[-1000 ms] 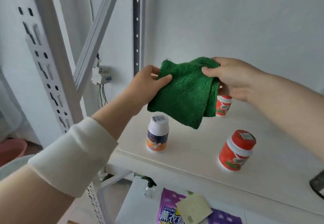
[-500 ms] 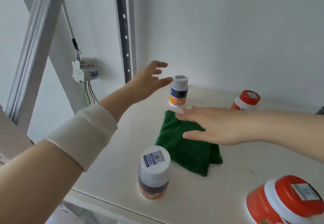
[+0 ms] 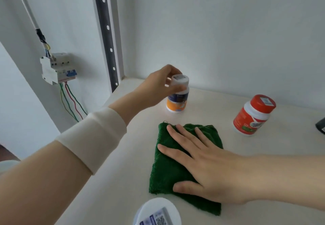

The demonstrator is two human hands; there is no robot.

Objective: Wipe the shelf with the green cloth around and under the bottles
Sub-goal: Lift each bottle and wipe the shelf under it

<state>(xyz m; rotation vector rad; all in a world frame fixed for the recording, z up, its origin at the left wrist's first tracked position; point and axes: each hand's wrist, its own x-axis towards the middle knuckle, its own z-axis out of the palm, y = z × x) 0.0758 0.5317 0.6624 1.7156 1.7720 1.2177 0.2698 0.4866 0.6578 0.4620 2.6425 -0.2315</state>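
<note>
Cloth, green, folded: lies flat on the white shelf. Right hand: flat on top of it, fingers straight and spread, pressing down, gripping nothing. Left hand: at the back left corner, fingers and thumb curled round the white cap of the blue-and-orange bottle, which is upright behind the cloth and apart from it; whether its base touches the shelf I cannot tell. Red bottle: upright, back right, clear of the cloth. Third bottle: only its white cap shows, at the front, just beside the cloth. Cuff: white, on the left forearm. Breaker with coloured wires: on the wall left of the grey post.
</note>
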